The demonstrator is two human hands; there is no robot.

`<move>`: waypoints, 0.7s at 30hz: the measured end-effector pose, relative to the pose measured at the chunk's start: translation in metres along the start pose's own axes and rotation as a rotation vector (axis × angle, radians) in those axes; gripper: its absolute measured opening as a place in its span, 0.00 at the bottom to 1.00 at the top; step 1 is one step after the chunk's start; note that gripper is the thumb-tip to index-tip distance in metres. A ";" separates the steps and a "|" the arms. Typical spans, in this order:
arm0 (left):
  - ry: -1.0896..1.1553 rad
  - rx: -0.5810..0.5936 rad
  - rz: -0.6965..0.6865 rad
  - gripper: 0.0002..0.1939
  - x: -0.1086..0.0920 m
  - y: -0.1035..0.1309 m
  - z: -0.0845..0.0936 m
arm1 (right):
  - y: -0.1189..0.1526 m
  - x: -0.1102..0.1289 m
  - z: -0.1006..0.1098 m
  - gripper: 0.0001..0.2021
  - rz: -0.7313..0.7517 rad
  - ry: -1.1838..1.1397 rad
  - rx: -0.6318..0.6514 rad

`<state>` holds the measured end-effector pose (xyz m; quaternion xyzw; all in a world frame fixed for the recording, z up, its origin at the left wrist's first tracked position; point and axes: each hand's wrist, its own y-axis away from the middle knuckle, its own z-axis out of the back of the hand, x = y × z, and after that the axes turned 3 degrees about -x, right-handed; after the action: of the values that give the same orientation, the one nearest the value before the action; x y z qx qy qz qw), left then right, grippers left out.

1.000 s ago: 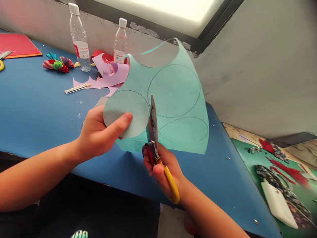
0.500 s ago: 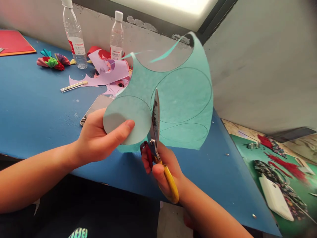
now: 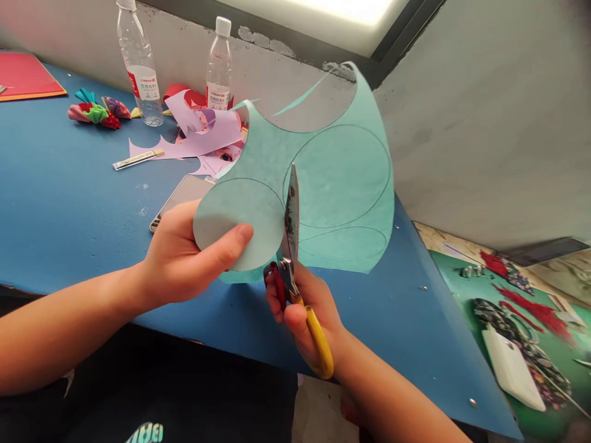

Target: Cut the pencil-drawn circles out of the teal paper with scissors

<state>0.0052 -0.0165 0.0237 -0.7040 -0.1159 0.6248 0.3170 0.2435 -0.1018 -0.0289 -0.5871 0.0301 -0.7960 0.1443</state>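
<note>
My left hand (image 3: 189, 252) pinches a teal sheet of paper (image 3: 272, 147) by a pale round part (image 3: 221, 209), thumb on top and fingers behind. Circles are drawn in dark line on the sheet, and curved pieces are cut out of its upper edge, where a thin strip curls up. My right hand (image 3: 314, 307) is wrapped round the handles of a pair of scissors (image 3: 292, 215), one yellow and one dark red. The blades point upward at the paper, right beside the round part's edge; the lower blade is mostly hidden.
On the blue table (image 3: 69, 221) are purple paper scraps (image 3: 207, 138), a phone (image 3: 178, 197), a small slim case (image 3: 137, 159), colourful fabric pieces (image 3: 99, 114) and two water bottles (image 3: 146, 92). Red paper (image 3: 28, 74) lies far left. A green table (image 3: 462, 295) at right bears a white power bank (image 3: 512, 369).
The sheet's right side has swung slightly left and its lower right corner has risen a little. Both hands keep their hold, almost in the same place.
</note>
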 end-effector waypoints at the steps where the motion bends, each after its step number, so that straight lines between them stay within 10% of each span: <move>1: -0.002 -0.003 0.015 0.30 0.000 0.000 0.000 | 0.000 0.000 0.000 0.41 0.000 -0.001 -0.003; 21: 0.001 -0.041 -0.033 0.27 0.001 -0.001 0.000 | 0.003 -0.002 0.001 0.40 -0.007 -0.046 -0.012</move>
<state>0.0053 -0.0153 0.0234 -0.7088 -0.1401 0.6166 0.3127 0.2457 -0.1045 -0.0308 -0.6060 0.0295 -0.7827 0.1388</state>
